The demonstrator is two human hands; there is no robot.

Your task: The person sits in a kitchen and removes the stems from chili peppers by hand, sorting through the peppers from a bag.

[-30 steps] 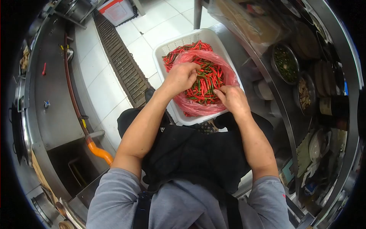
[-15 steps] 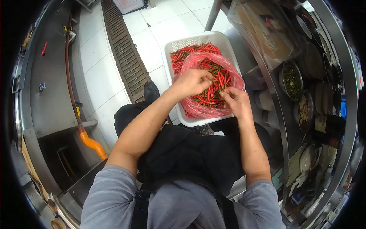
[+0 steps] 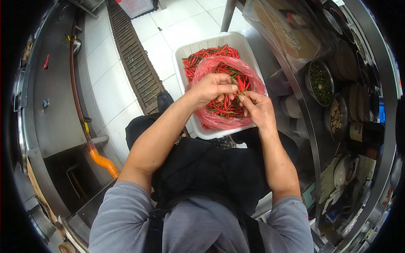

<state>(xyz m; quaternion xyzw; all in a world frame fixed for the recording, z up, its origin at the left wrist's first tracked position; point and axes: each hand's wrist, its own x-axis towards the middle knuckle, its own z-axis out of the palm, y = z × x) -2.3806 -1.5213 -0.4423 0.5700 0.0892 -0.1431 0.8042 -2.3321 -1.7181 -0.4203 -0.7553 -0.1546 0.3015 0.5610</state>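
Note:
Over a pink plastic bag full of red and green chilies, my two hands nearly meet. My left hand is closed, thumb against fingers, close beside a small bunch of red chilies. Green stems show between the fingertips of my right hand, which pinches the chilies. The bag stands open inside a white perforated basket. More red chilies lie in the basket behind the bag. What the left fingertips touch is partly hidden.
At the right, a metal shelf holds a bowl of green vegetables and a bowl of pale pieces. A floor drain crosses the tiles. Left is a steel counter with an orange pipe.
My hands have come closer together, and a bunch of red chilies now shows raised between them. The view has shifted slightly.

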